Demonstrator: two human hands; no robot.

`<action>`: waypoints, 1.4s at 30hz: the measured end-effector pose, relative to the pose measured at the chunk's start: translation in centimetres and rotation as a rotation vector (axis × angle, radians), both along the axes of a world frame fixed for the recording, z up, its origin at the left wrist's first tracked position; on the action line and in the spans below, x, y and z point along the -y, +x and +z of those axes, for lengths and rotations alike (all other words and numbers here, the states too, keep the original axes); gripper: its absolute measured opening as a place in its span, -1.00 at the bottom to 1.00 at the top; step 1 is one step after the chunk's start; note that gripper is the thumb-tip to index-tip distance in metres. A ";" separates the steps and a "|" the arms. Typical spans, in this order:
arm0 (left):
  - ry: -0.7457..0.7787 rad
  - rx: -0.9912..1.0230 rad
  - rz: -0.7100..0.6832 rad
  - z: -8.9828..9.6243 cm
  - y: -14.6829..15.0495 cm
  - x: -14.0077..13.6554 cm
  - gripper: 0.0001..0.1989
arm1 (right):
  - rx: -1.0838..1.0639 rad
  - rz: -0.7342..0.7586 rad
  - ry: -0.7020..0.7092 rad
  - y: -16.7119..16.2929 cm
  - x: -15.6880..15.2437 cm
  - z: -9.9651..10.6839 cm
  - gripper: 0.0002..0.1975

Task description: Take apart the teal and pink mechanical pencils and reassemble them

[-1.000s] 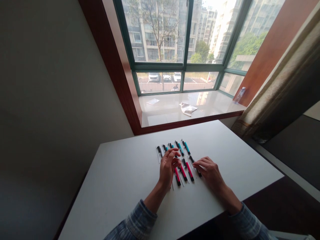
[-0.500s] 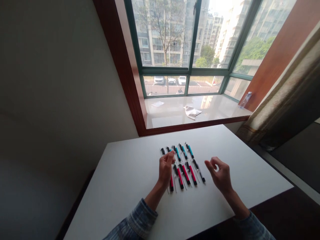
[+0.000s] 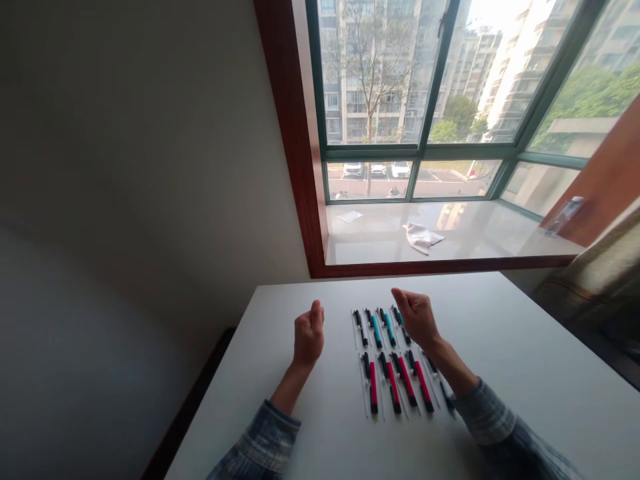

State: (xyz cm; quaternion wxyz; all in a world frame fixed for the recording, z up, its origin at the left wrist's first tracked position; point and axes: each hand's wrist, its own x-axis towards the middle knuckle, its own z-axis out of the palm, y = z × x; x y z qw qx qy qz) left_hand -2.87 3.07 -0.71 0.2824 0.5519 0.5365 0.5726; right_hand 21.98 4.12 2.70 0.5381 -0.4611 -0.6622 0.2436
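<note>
pink barrels (image 3: 373,383), four of them, lie in the near row of pen parts on the table, each with a black grip piece (image 3: 367,365) just beside its upper end and thin white refills (image 3: 365,393) between the sets. teal barrels (image 3: 376,331) lie in the row beyond. the leftmost set there, with its black piece (image 3: 357,318), shows no coloured barrel; the set at the right end of the near row, blurred and partly behind the right wrist, shows only black pieces too.

the right hand (image 3: 419,320) is over the right end of the teal row, fingers folded in and thumb pointing out; whether it encloses anything or touches the parts beneath, i cannot tell. the left hand (image 3: 309,337) is left of both rows, above the white table (image 3: 235,413), curled with its thumb on top; its inside is hidden, so i cannot tell if it grips a part.

half a second ago the left hand covered the left of the rows and the right hand was off to their right. now the left ends lie uncovered, while the far right corner is masked, so the layout can be checked only on the left. the view has swung left too, putting the window sill (image 3: 365,250) and its white cloth (image 3: 423,238) further right.
</note>
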 end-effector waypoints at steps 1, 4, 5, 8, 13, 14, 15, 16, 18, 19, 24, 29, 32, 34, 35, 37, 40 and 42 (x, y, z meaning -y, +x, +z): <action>-0.008 -0.031 -0.002 -0.3 -0.2 -0.1 -0.43 | 0.091 0.029 0.014 -0.5 -0.6 0.2 -0.42; -0.031 -0.190 0.061 -0.8 -0.4 -0.2 -0.45 | 0.380 0.122 0.028 -1.5 -2.5 1.2 -0.59; -0.033 -0.228 0.070 -0.8 -0.5 -0.3 -0.45 | 0.452 0.152 0.024 -1.8 -3.1 1.5 -0.71; -0.034 -0.292 0.036 -0.7 -0.3 -0.3 -0.46 | 0.556 0.251 0.008 -2.7 -4.7 1.6 -0.84; -0.044 -0.313 0.001 -0.7 0.2 -0.7 -0.49 | 0.619 0.340 0.009 -4.3 -5.8 -0.6 -0.72; -0.041 -0.317 -0.002 -0.8 0.3 -0.8 -0.49 | 0.639 0.354 -0.006 -4.4 -5.9 -1.0 -0.70; -0.041 -0.320 -0.005 -0.8 0.4 -0.9 -0.49 | 0.659 0.366 -0.029 -4.4 -6.0 -1.4 -0.68; -0.043 -0.321 -0.008 -0.9 0.4 -1.0 -0.49 | 0.676 0.378 -0.057 -4.3 -6.1 -1.6 -0.65; -0.052 -0.314 -0.015 -1.0 0.4 -1.0 -0.49 | 0.698 0.403 -0.115 -4.0 -6.3 -1.9 -0.58; -0.058 -0.306 -0.017 -1.1 0.4 -1.0 -0.49 | 0.705 0.419 -0.138 -3.8 -6.4 -1.9 -0.54; -0.082 -0.271 -0.016 -1.1 0.4 -1.0 -0.48 | 0.730 0.470 -0.196 -3.5 -6.2 -1.6 -0.41; -0.087 -0.273 -0.016 -0.9 0.4 -1.0 -0.48 | 0.750 0.467 -0.193 -4.2 -5.8 -1.4 -0.42; -0.085 -0.271 -0.024 -0.9 0.4 -1.1 -0.48 | 0.769 0.459 -0.184 -4.5 -5.8 -1.4 -0.47; -0.084 -0.270 -0.025 -0.9 0.4 -1.1 -0.47 | 0.773 0.457 -0.180 -4.6 -5.7 -1.3 -0.50; -0.085 -0.270 -0.025 -0.9 0.4 -1.1 -0.47 | 0.774 0.456 -0.180 -4.6 -5.7 -1.2 -0.51; -0.087 -0.270 -0.028 -0.9 0.3 -1.1 -0.47 | 0.778 0.449 -0.182 -4.7 -5.6 -1.1 -0.53; -0.090 -0.261 -0.027 -0.8 0.3 -1.0 -0.48 | 0.791 0.435 -0.176 -4.8 -5.5 -1.1 -0.54; -0.090 -0.250 -0.029 -0.8 0.3 -1.0 -0.48 | 0.797 0.425 -0.159 -4.9 -5.4 -1.2 -0.53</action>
